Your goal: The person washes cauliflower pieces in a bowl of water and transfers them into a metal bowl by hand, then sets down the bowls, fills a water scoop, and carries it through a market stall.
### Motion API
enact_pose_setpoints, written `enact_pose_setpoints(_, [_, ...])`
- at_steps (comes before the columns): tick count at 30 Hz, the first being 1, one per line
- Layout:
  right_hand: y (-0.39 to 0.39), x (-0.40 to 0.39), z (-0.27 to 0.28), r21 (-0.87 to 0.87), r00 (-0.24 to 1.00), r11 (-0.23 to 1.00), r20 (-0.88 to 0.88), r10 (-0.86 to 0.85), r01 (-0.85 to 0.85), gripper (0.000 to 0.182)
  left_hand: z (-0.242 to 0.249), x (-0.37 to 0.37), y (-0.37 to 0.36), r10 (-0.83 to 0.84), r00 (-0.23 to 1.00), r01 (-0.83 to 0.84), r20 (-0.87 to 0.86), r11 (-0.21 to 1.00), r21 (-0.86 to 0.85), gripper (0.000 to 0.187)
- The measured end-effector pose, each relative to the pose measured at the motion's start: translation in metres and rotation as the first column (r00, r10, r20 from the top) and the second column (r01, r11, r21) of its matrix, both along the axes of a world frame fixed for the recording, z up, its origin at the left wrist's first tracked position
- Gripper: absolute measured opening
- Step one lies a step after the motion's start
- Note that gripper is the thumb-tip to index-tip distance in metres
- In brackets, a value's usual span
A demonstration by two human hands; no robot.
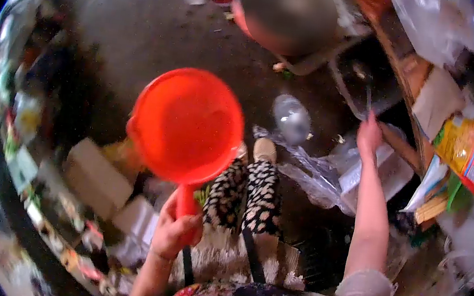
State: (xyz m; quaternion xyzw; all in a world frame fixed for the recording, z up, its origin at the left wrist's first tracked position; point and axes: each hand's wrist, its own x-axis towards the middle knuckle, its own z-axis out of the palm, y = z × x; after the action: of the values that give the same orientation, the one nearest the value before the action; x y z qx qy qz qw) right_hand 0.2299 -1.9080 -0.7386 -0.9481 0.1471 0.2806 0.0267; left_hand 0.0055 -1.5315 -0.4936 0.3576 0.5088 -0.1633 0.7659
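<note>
My left hand [179, 230] is closed around the handle of a red plastic water dipper [187, 123]. The wide, round bowl is held out in front of my body, its inside facing up, and I see nothing distinct in it. On the right, my outstretched right hand [370, 135] is closed on the thin handle of a metal spoon [368, 96]. The spoon's far end reaches over a dark, square-edged container [341, 87], where a small pale patch shows; blur hides what it is.
A clear plastic bottle or cup [291, 119] lies beyond my feet, beside crumpled plastic film [323, 174]. A round, blurred grey shape [290, 14] sits at the top. A yellow-and-red packet [472, 158] rests at right, and cardboard [98, 177] lies at left.
</note>
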Motion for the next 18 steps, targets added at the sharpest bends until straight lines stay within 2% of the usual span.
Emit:
enact_pose_setpoints(1, [-0.006, -0.018, 0.008, 0.072, 0.995, 0.997, 0.088, -0.043, 0.036, 0.046, 0.012, 0.001, 0.001, 0.024, 1.0, -0.024, 0.015, 1.0, -0.02, 0.068])
enact_pose_setpoints(4, [0.0, -0.064, 0.049, 0.106, 0.955, 0.994, 0.295, 0.002, -0.035, 0.062, 0.049, 0.01, 0.009, -0.039, 0.998, 0.042, 0.043, 0.998, -0.049, 0.068])
enact_pose_setpoints(5, [0.008, -0.072, 0.074, 0.13, 0.996, 0.99, 0.072, -0.058, 0.048, 0.063, 0.061, 0.011, 0.009, -0.03, 0.997, 0.037, 0.075, 0.995, -0.093, 0.066])
enact_pose_setpoints(6, [-0.001, -0.081, 0.076, -0.002, 0.996, 0.996, -0.031, 0.089, -0.089, 0.06, 0.075, 0.012, 0.008, 0.004, 0.996, 0.009, 0.089, 0.991, -0.136, 0.06])
enact_pose_setpoints(7, [0.006, -0.078, 0.092, 0.007, 0.993, 0.993, -0.014, 0.119, -0.119, 0.06, 0.09, 0.006, 0.009, 0.047, 0.993, -0.027, 0.107, 0.983, -0.181, 0.054])
enact_pose_setpoints(9, [0.014, -0.07, 0.123, 0.028, 0.991, 0.999, -0.13, -0.029, 0.033, 0.059, 0.115, 0.004, 0.009, 0.059, 0.99, -0.035, 0.132, 0.983, -0.18, 0.052])
enact_pose_setpoints(11, [0.023, -0.073, 0.16, 0.029, 0.999, 1.0, -0.04, -0.001, 0.002, 0.057, 0.142, -0.001, 0.007, 0.074, 0.986, -0.047, 0.152, 0.984, -0.174, 0.05])
enact_pose_setpoints(13, [0.041, -0.081, 0.204, 0.11, 0.999, 0.994, 0.045, -0.015, 0.01, 0.058, 0.165, -0.01, 0.01, 0.094, 0.972, -0.061, 0.215, 0.986, -0.155, 0.048])
enact_pose_setpoints(15, [0.041, -0.094, 0.229, 0.129, 0.999, 0.991, 0.038, -0.03, 0.025, 0.055, 0.187, -0.022, 0.013, 0.098, 0.972, -0.069, 0.214, 0.988, -0.138, 0.053])
enact_pose_setpoints(16, [0.029, -0.106, 0.221, 0.343, 0.962, 0.923, 0.261, 0.085, -0.175, 0.054, 0.196, -0.029, 0.016, 0.099, 0.969, -0.079, 0.228, 0.992, -0.095, 0.05])
enact_pose_setpoints(17, [0.019, -0.113, 0.214, 0.485, 0.863, 0.778, 0.485, 0.143, -0.401, 0.053, 0.204, -0.034, 0.018, 0.132, 0.957, -0.112, 0.259, 0.99, -0.089, 0.048])
enact_pose_setpoints(18, [0.018, -0.115, 0.217, 0.635, 0.979, 0.768, 0.196, -0.048, -0.09, 0.054, 0.212, -0.04, 0.018, 0.151, 0.952, -0.133, 0.268, 0.988, -0.083, 0.047])
